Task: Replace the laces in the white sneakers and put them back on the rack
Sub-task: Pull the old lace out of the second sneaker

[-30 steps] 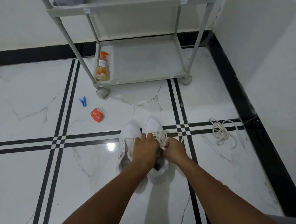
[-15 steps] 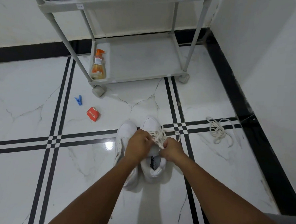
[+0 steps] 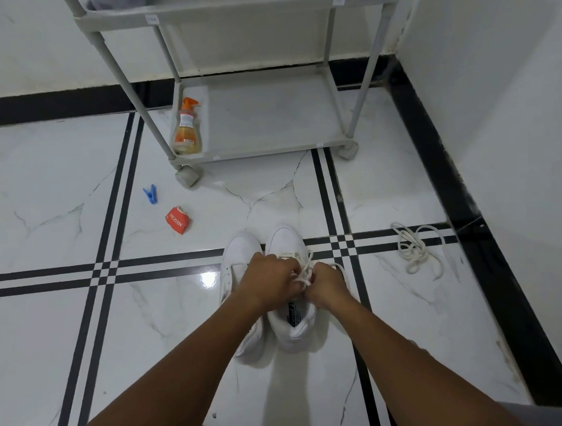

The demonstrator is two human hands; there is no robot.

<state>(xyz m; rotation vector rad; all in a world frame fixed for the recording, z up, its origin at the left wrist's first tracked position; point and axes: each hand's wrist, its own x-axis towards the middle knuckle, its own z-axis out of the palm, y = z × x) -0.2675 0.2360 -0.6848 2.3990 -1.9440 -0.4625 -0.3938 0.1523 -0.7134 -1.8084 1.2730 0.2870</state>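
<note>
From the head camera I look down at two white sneakers side by side on the shiny floor, toes pointing at the rack. The right sneaker has a cream lace crossing its top, and I can see a dark label inside its heel. The left sneaker looks smooth and plain on top, and my arm hides much of it.

My left hand and my right hand are close together over the right sneaker. The fingers of both hands are curled in and they pinch the lace between them. I cannot tell just which fingers do the pinching.

I count one loose lace, a soft ropey heap well off to the right on the floor. The floor is glossy white marble tile with thin black stripes.

I count one rack. It is grey, with round poles, flat shelves and little wheels. One orange spray bottle stands on its bottom shelf at the left end.

One blue clothes peg and one squashed red paper cup lie on the floor left of the sneakers.
</note>
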